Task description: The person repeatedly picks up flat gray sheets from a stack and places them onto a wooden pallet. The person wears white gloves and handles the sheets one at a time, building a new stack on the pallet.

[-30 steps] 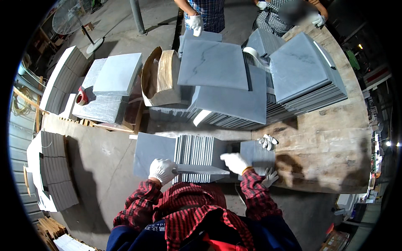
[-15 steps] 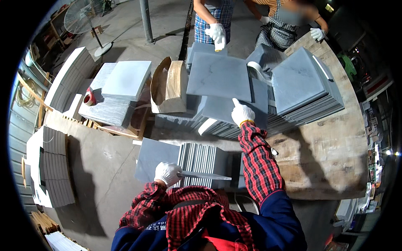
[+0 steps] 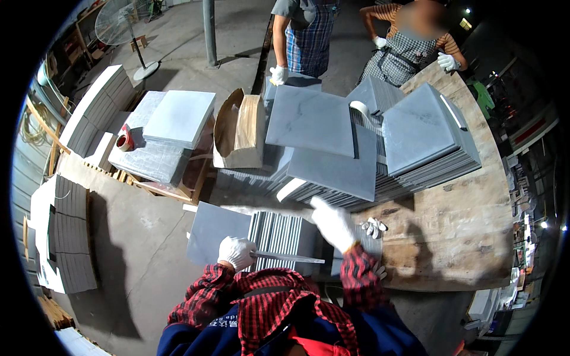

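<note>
My left hand [image 3: 236,253], in a white knit glove, is closed on the left end of a thin grey stone tile [image 3: 291,258], seen almost edge-on. Below that tile, a row of grey tiles [image 3: 276,231] stands on edge, with one broad tile [image 3: 217,228] leaning at its left. My right hand [image 3: 333,225], also gloved, hangs just right of the row; motion blurs it, but its fingers look stretched out and nothing shows in them. Ahead of it, a large grey tile [image 3: 338,169] lies over a packed stack, with a veined tile [image 3: 310,121] on top.
More grey tiles [image 3: 424,130] stand stacked on the wooden tabletop [image 3: 457,225] at right, where loose gloves [image 3: 374,226] lie. A cardboard-wrapped bundle [image 3: 249,133], a tape roll [image 3: 124,141] and pale slabs [image 3: 181,118] are at left. Two people [image 3: 312,41] [image 3: 398,53] stand across the stacks.
My right hand has come off the large tile and back toward me, near the row. The co-worker's gloved hand has lowered to the left, beside the stack. My left hand keeps its hold.
</note>
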`<act>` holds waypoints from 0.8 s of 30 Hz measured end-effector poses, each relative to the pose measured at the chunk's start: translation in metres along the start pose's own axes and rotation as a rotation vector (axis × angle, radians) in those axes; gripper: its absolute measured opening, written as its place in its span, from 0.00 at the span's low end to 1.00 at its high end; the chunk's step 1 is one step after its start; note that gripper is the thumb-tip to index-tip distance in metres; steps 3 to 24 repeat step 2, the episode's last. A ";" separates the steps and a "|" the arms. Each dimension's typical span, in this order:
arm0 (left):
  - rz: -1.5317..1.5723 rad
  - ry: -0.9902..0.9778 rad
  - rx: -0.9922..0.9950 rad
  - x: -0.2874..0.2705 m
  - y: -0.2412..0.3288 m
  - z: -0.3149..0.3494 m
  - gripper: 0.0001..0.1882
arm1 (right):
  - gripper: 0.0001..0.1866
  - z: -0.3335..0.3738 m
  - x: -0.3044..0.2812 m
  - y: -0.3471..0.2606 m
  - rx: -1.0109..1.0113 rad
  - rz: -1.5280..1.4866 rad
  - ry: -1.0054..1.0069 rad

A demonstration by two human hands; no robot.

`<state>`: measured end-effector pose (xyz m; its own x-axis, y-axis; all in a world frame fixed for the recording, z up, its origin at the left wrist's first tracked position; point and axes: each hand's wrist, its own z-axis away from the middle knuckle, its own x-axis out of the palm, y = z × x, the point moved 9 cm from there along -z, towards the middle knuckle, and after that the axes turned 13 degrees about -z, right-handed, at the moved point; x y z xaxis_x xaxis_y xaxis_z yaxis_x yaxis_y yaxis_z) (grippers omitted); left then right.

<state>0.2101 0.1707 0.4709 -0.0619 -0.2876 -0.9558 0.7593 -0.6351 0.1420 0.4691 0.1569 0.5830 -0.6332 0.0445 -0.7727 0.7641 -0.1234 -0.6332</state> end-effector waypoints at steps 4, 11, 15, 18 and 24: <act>-0.007 -0.082 -0.007 -0.001 0.002 0.002 0.10 | 0.22 0.020 0.026 -0.009 -0.137 -0.057 -0.153; -0.007 -0.082 -0.007 -0.001 0.002 0.002 0.10 | 0.22 0.020 0.026 -0.009 -0.137 -0.057 -0.153; -0.007 -0.082 -0.007 -0.001 0.002 0.002 0.10 | 0.22 0.020 0.026 -0.009 -0.137 -0.057 -0.153; -0.007 -0.082 -0.007 -0.001 0.002 0.002 0.10 | 0.22 0.020 0.026 -0.009 -0.137 -0.057 -0.153; -0.007 -0.082 -0.007 -0.001 0.002 0.002 0.10 | 0.22 0.020 0.026 -0.009 -0.137 -0.057 -0.153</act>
